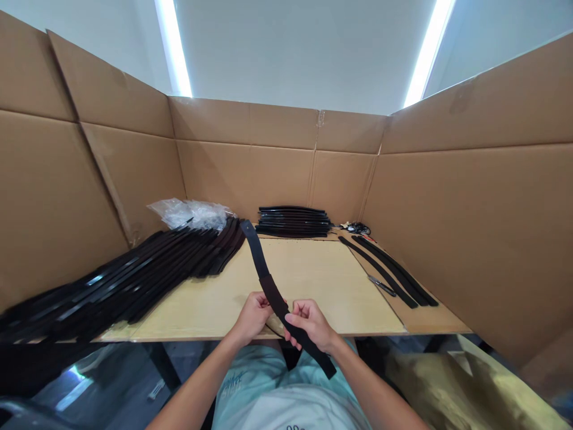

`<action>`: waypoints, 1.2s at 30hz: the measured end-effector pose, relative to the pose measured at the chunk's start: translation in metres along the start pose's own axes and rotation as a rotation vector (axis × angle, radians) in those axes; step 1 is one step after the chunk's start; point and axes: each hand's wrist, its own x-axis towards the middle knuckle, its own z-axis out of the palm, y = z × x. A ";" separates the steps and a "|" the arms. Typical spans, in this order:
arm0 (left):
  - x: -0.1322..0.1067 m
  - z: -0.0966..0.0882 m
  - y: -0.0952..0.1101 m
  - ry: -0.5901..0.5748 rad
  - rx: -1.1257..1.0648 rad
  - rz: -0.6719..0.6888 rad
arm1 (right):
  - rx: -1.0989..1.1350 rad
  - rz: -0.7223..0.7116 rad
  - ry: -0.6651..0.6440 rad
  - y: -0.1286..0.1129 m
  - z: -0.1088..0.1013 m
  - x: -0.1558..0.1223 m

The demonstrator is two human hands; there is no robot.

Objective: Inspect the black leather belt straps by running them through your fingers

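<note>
A long, curved black strap-like strip (274,292) slants across the front edge of the table, its far end over the tabletop and its near end above my lap. Part of its middle looks dark brown and slightly wider, like a sleeve. My left hand (256,315) pinches the strip's left edge near the middle. Just beyond the table's front edge, my right hand (308,322) grips it a little lower, thumb on top and fingers curled beneath. A thin dark cord or edge shows between the hands; I cannot make out what it is.
A large spread of black strips (147,275) covers the table's left side, beside clear plastic bags (192,214). A stack of black strips (293,221) lies at the back. Several strips (380,263) and a cutter-like tool (382,285) lie right. Cardboard walls (277,125) enclose the table (322,275).
</note>
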 end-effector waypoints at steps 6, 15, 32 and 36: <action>-0.001 0.003 0.004 0.012 0.041 0.008 | -0.019 0.003 -0.029 0.000 0.000 0.001; -0.003 0.005 0.004 -0.044 0.077 0.023 | -0.037 0.020 -0.034 -0.002 0.001 0.001; -0.003 0.007 0.002 0.005 0.100 0.047 | -0.068 0.004 -0.050 0.001 0.002 0.001; -0.004 0.007 0.000 0.015 0.085 0.038 | -0.058 0.013 -0.070 0.001 0.001 0.002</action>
